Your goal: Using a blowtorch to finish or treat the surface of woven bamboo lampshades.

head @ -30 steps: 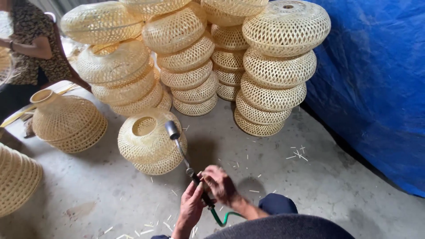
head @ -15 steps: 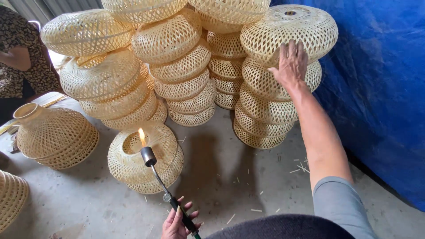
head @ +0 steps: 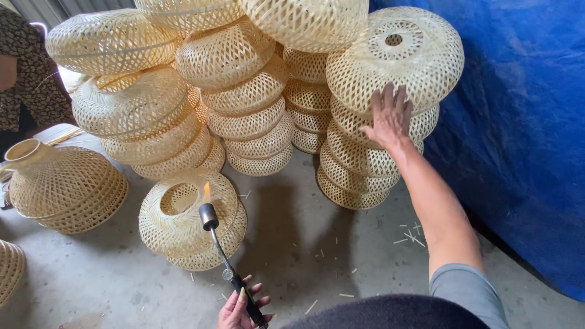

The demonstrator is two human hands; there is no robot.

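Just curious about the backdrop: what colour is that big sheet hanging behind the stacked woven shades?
Blue. The tarpaulin shows plainly on the right of the head view.

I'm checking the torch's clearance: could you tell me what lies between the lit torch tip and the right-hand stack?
Only bare concrete floor with scattered splinters separates the torch tip from the right-hand stack, seen in the head view.

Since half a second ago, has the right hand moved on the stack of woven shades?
Yes. The right hand has slid down the right-hand stack, from high on the top woven shade to its lower edge. The left hand holds the lit torch.
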